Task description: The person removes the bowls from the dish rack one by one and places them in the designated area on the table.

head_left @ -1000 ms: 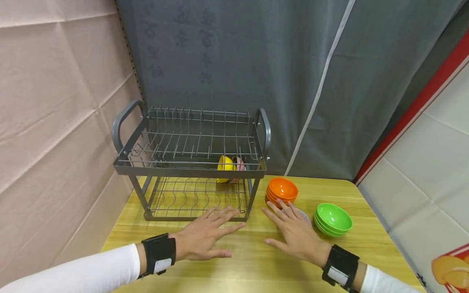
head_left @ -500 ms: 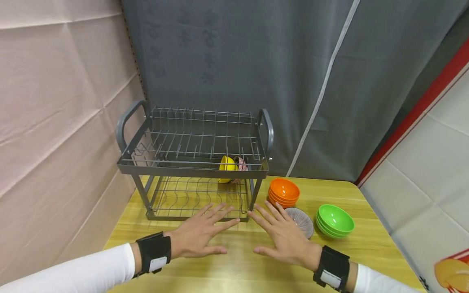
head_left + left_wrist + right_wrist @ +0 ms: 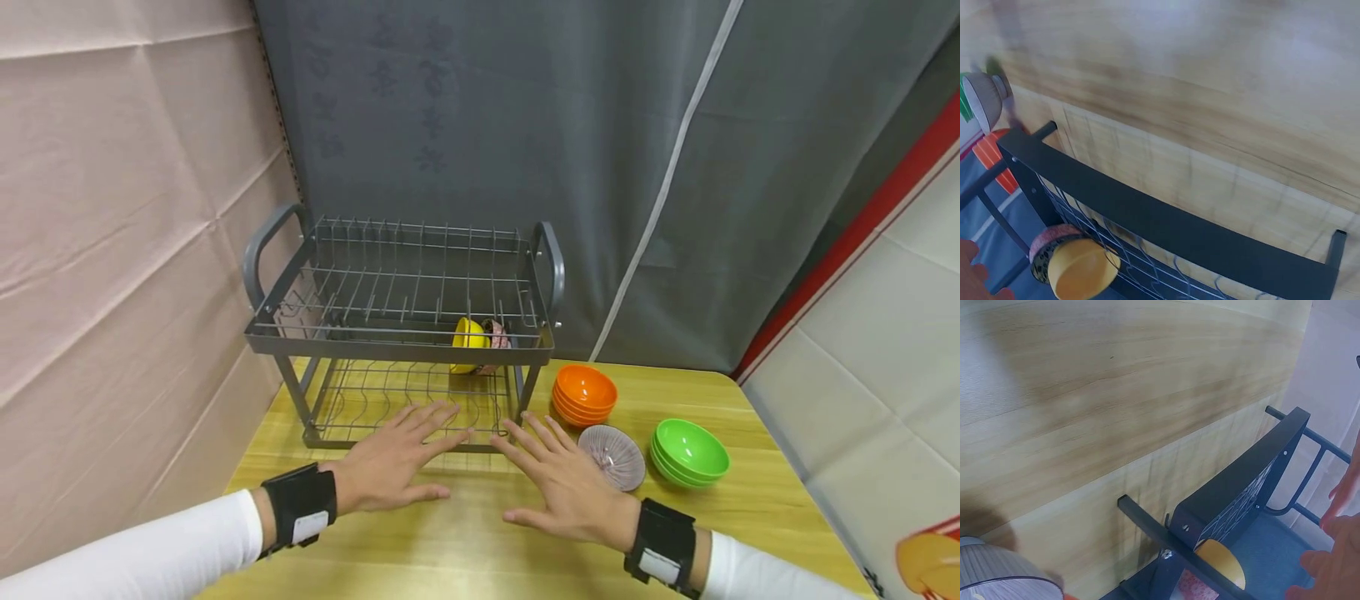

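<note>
Two hands: the left hand (image 3: 386, 475) and right hand (image 3: 562, 492) lie flat with fingers spread wide, holding nothing, palms down over the table (image 3: 480, 550).
Rack: the rack (image 3: 405, 333) stands at the table's back left; both sets of fingertips are at its lower front rail, though contact cannot be told.
Bowls: a grey bowl (image 3: 615, 457) sits just beside the right hand, with an orange stack (image 3: 585, 393) and a green stack (image 3: 690, 450) further right.
Risk: a sideways sweep of the right hand would likely knock the grey bowl; a push on the rail could slide the light rack back.
Head view: shows both hands and all the stacks.
Wrist views: show from below a yellow bowl (image 3: 1082, 272) and a patterned one (image 3: 1047, 244) standing on edge in the rack's lower tier.
</note>
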`<act>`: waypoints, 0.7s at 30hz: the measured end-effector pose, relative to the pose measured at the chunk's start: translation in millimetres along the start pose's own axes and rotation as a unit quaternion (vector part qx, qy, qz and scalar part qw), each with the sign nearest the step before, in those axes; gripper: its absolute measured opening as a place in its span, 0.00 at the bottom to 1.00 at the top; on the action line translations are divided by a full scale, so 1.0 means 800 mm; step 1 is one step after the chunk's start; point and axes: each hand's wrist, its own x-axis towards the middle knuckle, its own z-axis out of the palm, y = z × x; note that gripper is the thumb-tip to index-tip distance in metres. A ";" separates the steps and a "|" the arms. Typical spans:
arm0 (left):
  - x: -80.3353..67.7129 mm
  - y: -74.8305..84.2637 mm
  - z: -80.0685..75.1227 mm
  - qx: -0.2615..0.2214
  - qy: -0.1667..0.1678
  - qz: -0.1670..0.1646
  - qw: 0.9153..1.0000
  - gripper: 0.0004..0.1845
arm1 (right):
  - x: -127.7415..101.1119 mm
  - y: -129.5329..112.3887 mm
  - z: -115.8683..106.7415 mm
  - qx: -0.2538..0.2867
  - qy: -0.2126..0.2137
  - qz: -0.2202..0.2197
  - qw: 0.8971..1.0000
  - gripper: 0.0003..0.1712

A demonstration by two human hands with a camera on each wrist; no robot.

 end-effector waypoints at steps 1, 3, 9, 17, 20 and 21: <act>-0.001 -0.002 0.000 0.001 0.004 -0.001 1.000 0.43 | 0.001 -0.001 0.000 -0.001 0.000 -0.002 1.000 0.53; -0.003 -0.006 -0.002 0.001 0.007 -0.003 1.000 0.42 | 0.003 -0.002 0.001 -0.002 -0.003 -0.006 1.000 0.53; -0.010 -0.016 -0.004 0.009 0.032 -0.007 0.999 0.42 | 0.006 -0.007 0.003 -0.014 0.010 -0.026 1.000 0.52; -0.016 -0.030 -0.004 -0.015 0.037 -0.039 0.998 0.42 | 0.009 -0.015 0.009 -0.010 0.006 -0.039 0.999 0.52; -0.016 -0.036 -0.003 -0.021 0.042 -0.048 0.998 0.42 | 0.010 -0.017 0.010 -0.011 0.004 -0.042 0.999 0.52; -0.016 -0.037 -0.002 -0.021 0.044 -0.049 0.998 0.42 | 0.010 -0.018 0.010 -0.011 0.004 -0.043 0.999 0.53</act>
